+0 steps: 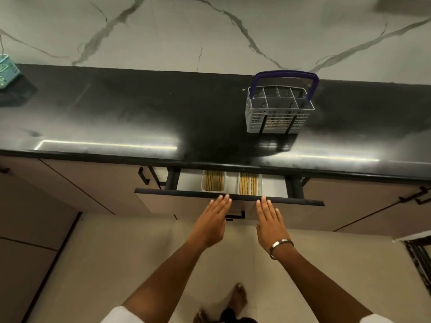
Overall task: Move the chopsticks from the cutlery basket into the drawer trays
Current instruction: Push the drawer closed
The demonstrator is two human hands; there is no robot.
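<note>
Both hands, left [215, 215] and right [268, 217], lie flat and empty against the drawer front [163, 201]; chopsticks [248, 186] fill both trays, so the cutlery basket [278, 113] looks nearly emptied

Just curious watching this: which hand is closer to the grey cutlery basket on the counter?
Right. The right hand lies flat on the drawer front almost below the cutlery basket; the left hand sits further left.
</note>
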